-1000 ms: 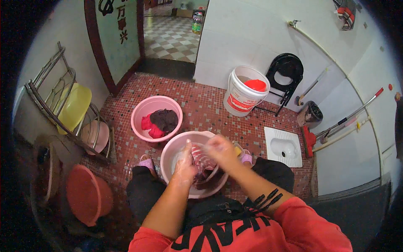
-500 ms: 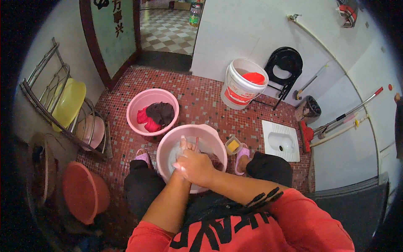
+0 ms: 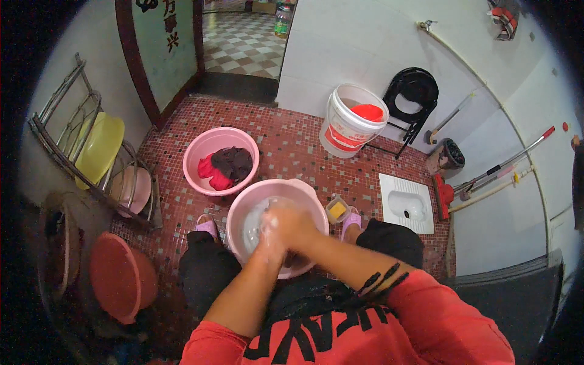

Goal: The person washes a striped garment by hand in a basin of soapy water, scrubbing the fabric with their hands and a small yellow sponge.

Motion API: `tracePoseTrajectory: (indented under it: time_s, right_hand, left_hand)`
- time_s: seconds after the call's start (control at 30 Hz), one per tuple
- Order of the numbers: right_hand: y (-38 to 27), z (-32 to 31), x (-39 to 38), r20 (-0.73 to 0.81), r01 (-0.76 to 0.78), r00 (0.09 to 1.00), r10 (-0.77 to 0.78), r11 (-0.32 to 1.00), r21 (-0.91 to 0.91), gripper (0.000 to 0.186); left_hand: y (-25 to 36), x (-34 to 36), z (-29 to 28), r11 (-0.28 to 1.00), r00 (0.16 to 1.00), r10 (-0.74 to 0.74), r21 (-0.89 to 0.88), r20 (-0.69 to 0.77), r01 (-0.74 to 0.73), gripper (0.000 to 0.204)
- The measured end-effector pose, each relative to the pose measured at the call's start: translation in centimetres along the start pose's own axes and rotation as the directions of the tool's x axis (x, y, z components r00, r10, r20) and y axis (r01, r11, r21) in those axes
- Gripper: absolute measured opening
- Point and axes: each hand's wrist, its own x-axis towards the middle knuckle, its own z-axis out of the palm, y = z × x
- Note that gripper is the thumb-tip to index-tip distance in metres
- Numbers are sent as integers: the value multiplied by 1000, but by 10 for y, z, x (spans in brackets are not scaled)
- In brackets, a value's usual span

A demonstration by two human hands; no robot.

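From my head, the left fisheye camera looks steeply down, with my left hand (image 3: pixel 271 226) and right hand (image 3: pixel 295 227) near, over the nearer pink basin (image 3: pixel 311 198); its wide view reaches across the tiled floor (image 3: pixel 292 146) to the doorway (image 3: pixel 240 88).

The right hand (image 3: pixel 293 226) is blurred and covers much of the left hand (image 3: pixel 271 227), so finger positions and anything between them cannot be made out. Forearms (image 3: pixel 350 258) hide part of the nearer pink basin's (image 3: pixel 242 205) near rim. The white bucket's (image 3: pixel 334 125) rim hides a red object's (image 3: pixel 368 113) lower part. The picture's top edge cuts off the door (image 3: pixel 173 76). Shapes (image 3: pixel 126 350) at the floor's near left corner are too dark to identify.
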Motion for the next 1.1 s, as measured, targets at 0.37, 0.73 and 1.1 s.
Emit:
tracePoseTrajectory:
  time_s: [0.37, 0.73, 1.1]
  right_hand:
    - [-27, -21, 0, 197, -21, 978, 66, 974, -224, 17]
    - [-16, -5, -12, -108, 125, 983, -148, 972, -200, 16]
    - [25, 0, -5, -332, 199, 918, -220, 975, -96, 15]
  left_hand:
    - [12, 15, -2, 987, 990, -142, -81, -9, 140, 36]
    - [0, 20, -1, 985, 986, -162, -58, -47, 160, 40]
    - [15, -11, 32, 991, 941, -79, 73, -329, 109, 40]
